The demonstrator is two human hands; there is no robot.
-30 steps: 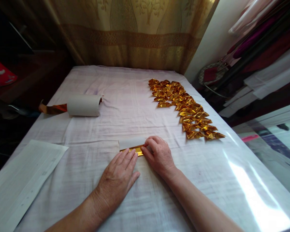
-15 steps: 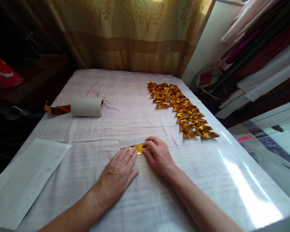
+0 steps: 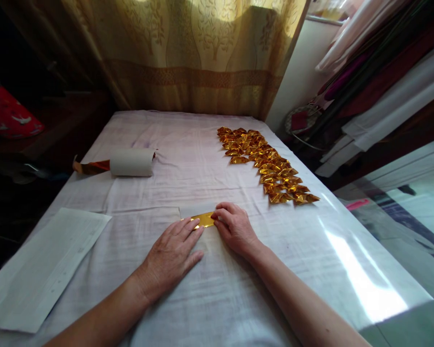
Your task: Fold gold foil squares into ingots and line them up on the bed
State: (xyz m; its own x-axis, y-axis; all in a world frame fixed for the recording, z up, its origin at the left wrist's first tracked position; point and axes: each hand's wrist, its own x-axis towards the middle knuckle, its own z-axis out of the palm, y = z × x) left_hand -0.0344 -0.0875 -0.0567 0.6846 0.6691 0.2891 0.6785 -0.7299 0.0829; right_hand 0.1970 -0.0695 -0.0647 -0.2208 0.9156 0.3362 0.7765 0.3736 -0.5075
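A small sheet of gold foil paper (image 3: 204, 219), white on its back, lies partly folded on the cloth-covered table (image 3: 210, 159) in front of me. My left hand (image 3: 169, 255) rests flat on the cloth, its fingertips pressing the sheet's near left edge. My right hand (image 3: 235, 227) has its fingers curled and pinches the sheet's right end. A band of several folded gold foil pieces (image 3: 265, 164) runs across the right half of the table.
A roll of foil paper (image 3: 132, 162), white outside with a gold tail, lies at the far left. A stack of white sheets (image 3: 39, 270) sits at the near left. A curtain (image 3: 202, 53) hangs behind; hanging clothes crowd the right. Shiny plastic covers the table's right edge.
The fold has closed further: less white backing shows now. Both hands stayed on the sheet, and the camera tilted up a little.
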